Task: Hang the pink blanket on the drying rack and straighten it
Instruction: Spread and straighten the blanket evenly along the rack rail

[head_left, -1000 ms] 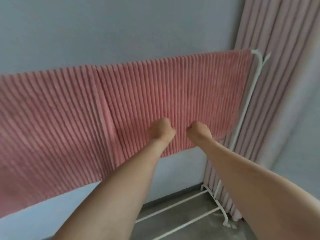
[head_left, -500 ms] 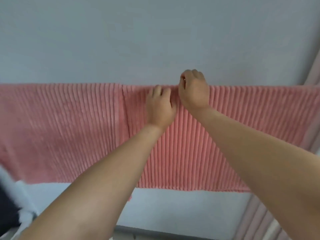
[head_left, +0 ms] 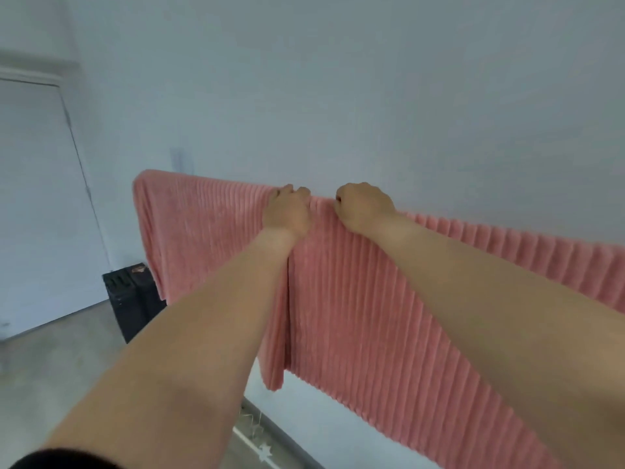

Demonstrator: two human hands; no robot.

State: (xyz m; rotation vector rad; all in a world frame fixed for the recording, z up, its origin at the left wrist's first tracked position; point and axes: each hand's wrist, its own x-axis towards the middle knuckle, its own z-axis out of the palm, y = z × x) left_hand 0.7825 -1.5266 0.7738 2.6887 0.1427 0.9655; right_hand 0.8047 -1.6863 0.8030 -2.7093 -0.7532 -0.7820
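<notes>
The pink ribbed blanket [head_left: 355, 299] hangs over the top bar of the drying rack, which it hides along its whole length. It runs from its left end at mid-left down to the right edge of the view. A vertical fold or overlap runs down below my left hand. My left hand [head_left: 287, 211] grips the blanket's top edge with curled fingers. A short gap to the right, my right hand [head_left: 363, 206] is closed on the same top edge. Only a white foot bar of the rack [head_left: 260, 448] shows near the floor.
A pale wall stands close behind the blanket. A white door [head_left: 37, 204] is at the left. A black box [head_left: 133, 302] sits on the grey floor below the blanket's left end.
My hands rose from the blanket's lower middle to its top edge and then moved apart a little. The view swung left, so the curtain left the frame and the door appeared.
</notes>
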